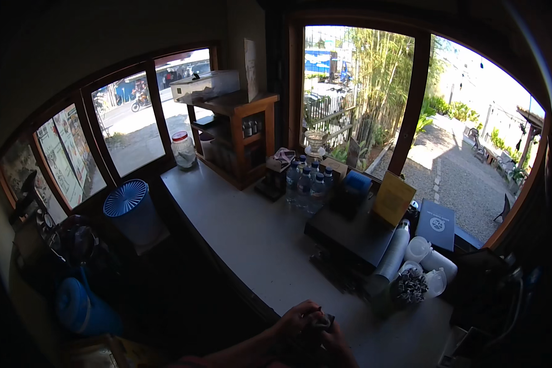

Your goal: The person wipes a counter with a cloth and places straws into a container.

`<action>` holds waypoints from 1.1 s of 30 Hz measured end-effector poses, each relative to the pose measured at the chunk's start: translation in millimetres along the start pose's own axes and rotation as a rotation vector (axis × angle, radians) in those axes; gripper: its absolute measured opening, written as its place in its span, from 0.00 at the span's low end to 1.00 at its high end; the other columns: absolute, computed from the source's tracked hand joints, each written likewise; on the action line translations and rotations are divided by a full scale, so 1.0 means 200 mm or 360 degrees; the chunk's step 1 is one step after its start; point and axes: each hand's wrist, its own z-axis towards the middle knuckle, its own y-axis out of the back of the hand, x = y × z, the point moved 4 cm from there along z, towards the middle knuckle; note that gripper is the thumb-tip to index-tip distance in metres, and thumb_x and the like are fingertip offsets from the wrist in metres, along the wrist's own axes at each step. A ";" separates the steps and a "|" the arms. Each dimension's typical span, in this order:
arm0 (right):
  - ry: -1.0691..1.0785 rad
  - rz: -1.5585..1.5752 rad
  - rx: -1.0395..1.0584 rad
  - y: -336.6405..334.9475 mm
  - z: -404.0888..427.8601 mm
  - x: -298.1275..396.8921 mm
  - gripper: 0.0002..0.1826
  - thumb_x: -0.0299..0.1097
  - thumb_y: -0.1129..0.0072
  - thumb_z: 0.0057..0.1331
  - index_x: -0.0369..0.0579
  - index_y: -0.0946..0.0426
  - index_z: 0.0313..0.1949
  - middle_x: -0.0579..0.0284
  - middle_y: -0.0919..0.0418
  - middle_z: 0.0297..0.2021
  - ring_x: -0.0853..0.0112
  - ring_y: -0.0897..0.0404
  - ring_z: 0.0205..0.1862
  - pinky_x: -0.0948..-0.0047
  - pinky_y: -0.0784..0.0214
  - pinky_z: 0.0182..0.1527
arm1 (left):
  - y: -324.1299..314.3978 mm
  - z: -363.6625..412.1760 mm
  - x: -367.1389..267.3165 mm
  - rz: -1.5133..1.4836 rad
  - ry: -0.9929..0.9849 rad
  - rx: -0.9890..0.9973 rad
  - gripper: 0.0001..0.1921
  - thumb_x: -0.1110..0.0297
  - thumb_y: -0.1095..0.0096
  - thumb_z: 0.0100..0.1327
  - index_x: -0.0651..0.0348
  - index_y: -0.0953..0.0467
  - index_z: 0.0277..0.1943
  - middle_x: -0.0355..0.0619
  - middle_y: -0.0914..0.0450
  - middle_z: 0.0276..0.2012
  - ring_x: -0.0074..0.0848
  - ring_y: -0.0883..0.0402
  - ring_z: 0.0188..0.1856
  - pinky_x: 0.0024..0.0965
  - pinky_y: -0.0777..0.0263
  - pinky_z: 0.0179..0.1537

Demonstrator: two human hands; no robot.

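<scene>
Low in the view, my left hand [301,317] and my right hand [336,338] are close together over the near edge of a pale counter [253,244]. Between them they hold a small dark object [323,321] with a lighter part; shadow hides what it is. Beyond the hands, on the counter, is a dark flat box [349,234] with a yellow card stand [393,198] on top. To its right lie a stack of plastic cups [395,250] and several clear lids or cups [417,249], beside a container of wrapped straws [411,285].
Water bottles [310,184], a glass dripper [315,140], a wooden shelf unit [239,138] and a red-lidded jar [184,149] stand towards the windows. A dark blue menu [434,225] leans at right. Left of the counter are a blue-lidded bin [129,207] and a blue jug [80,306].
</scene>
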 end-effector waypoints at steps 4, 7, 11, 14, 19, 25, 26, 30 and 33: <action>0.0144 -0.0085 -0.0101 0.17 -0.08 -0.06 0.11 0.36 0.41 0.69 0.45 0.24 0.46 0.67 0.21 0.35 0.80 0.22 0.35 0.78 0.29 0.36 | -0.19 0.00 -0.04 -0.0143 -0.0217 -0.0018 0.07 0.69 0.41 0.74 0.65 0.23 0.45 0.43 0.25 0.46 0.25 0.23 0.52 0.29 0.30 0.56; -0.0049 -0.0131 0.0034 0.24 -0.14 -0.03 0.12 0.37 0.42 0.70 0.44 0.24 0.47 0.66 0.21 0.31 0.80 0.23 0.28 0.75 0.27 0.31 | -0.24 0.05 -0.08 -0.0145 -0.0287 -0.0105 0.07 0.70 0.42 0.74 0.65 0.23 0.45 0.43 0.25 0.46 0.25 0.24 0.52 0.29 0.30 0.56; 0.0089 0.0020 -0.0096 0.34 -0.25 0.11 0.14 0.40 0.52 0.76 0.43 0.23 0.45 0.70 0.25 0.27 0.82 0.28 0.26 0.78 0.32 0.30 | -0.29 0.17 -0.33 0.0012 -0.0611 -0.0361 0.07 0.68 0.45 0.76 0.64 0.25 0.45 0.43 0.24 0.42 0.24 0.22 0.46 0.28 0.29 0.51; 0.0207 -0.0175 -0.0082 0.53 -0.30 0.02 0.14 0.38 0.55 0.77 0.42 0.24 0.45 0.70 0.25 0.26 0.81 0.27 0.26 0.78 0.32 0.30 | -0.40 0.26 -0.51 -0.0138 -0.0853 -0.0318 0.11 0.62 0.45 0.77 0.63 0.26 0.45 0.44 0.23 0.40 0.24 0.22 0.42 0.28 0.28 0.47; 0.0123 0.0024 -0.0506 0.84 -0.49 -0.19 0.13 0.37 0.49 0.75 0.41 0.22 0.47 0.66 0.24 0.26 0.79 0.26 0.26 0.76 0.31 0.29 | -0.61 0.44 -0.82 -0.0209 -0.1293 -0.0498 0.13 0.60 0.45 0.76 0.63 0.26 0.48 0.44 0.22 0.39 0.25 0.20 0.42 0.31 0.27 0.49; 0.0067 -0.0077 -0.0668 1.06 -0.68 -0.29 0.10 0.33 0.44 0.70 0.41 0.23 0.45 0.59 0.20 0.32 0.71 0.19 0.29 0.67 0.22 0.31 | -0.99 0.75 -0.75 0.0572 -0.1519 -0.0160 0.14 0.70 0.44 0.75 0.60 0.30 0.60 0.46 0.20 0.42 0.24 0.19 0.42 0.26 0.24 0.42; 0.0065 -0.0079 -0.0669 1.07 -0.70 -0.29 0.10 0.33 0.44 0.70 0.41 0.23 0.45 0.59 0.20 0.32 0.71 0.19 0.29 0.67 0.22 0.31 | -1.02 0.81 -0.67 0.0569 -0.1519 -0.0161 0.14 0.70 0.44 0.75 0.60 0.30 0.60 0.46 0.20 0.42 0.24 0.19 0.42 0.26 0.24 0.42; 0.0178 -0.0335 -0.0773 1.17 -0.76 -0.34 0.10 0.34 0.44 0.70 0.42 0.22 0.45 0.61 0.19 0.32 0.73 0.20 0.28 0.70 0.24 0.30 | -1.09 0.91 -0.46 0.0336 -0.1257 -0.0074 0.16 0.70 0.46 0.76 0.59 0.34 0.63 0.49 0.21 0.41 0.26 0.17 0.39 0.32 0.21 0.43; 0.0096 -0.0374 -0.0761 1.15 -0.79 -0.28 0.10 0.34 0.43 0.69 0.43 0.21 0.46 0.62 0.19 0.32 0.75 0.20 0.28 0.72 0.26 0.30 | -1.00 0.88 -0.53 -0.0006 -0.1357 -0.0215 0.18 0.68 0.48 0.77 0.57 0.41 0.65 0.56 0.21 0.41 0.34 0.15 0.39 0.39 0.18 0.43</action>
